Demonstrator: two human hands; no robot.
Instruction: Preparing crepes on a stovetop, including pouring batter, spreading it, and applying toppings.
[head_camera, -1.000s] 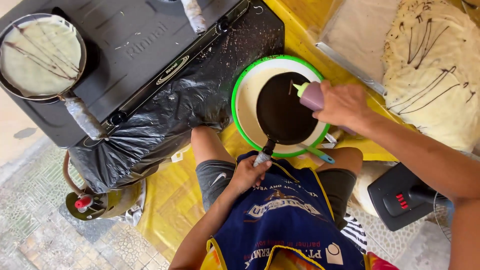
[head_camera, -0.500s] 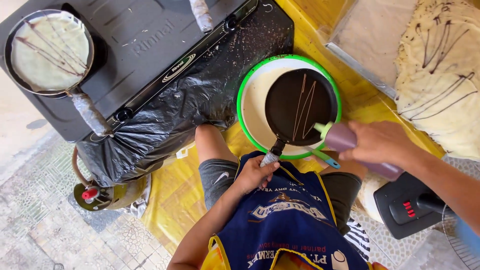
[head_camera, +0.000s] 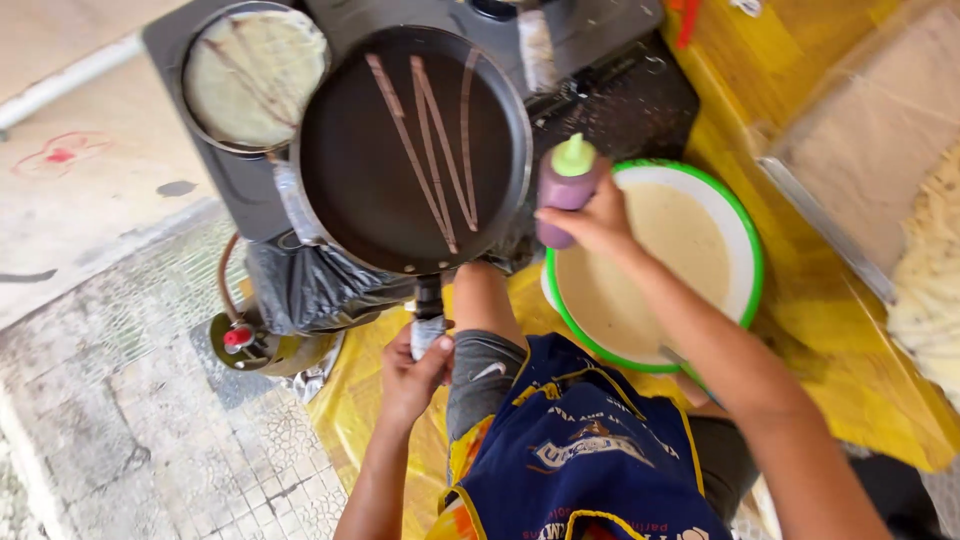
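Frame centre: pan (head_camera: 400, 170) above stove (head_camera: 600, 100); smaller pan (head_camera: 255, 75) at upper left; bottle (head_camera: 565, 190) right of pan, beside bowl (head_camera: 750, 250) holding batter (head_camera: 650, 270); gas cylinder (head_camera: 250, 345) lower left.

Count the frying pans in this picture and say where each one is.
2. A large dark pan streaked with brown lines, held by the left hand over the stove; a smaller pan holding a pale crepe, upper left. None seems hidden.

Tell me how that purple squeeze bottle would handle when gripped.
The purple squeeze bottle probably gives under pressure, being soft-sided. The right hand wraps it fully, so it is likely light. Standing alone, its tall narrow shape might tip.
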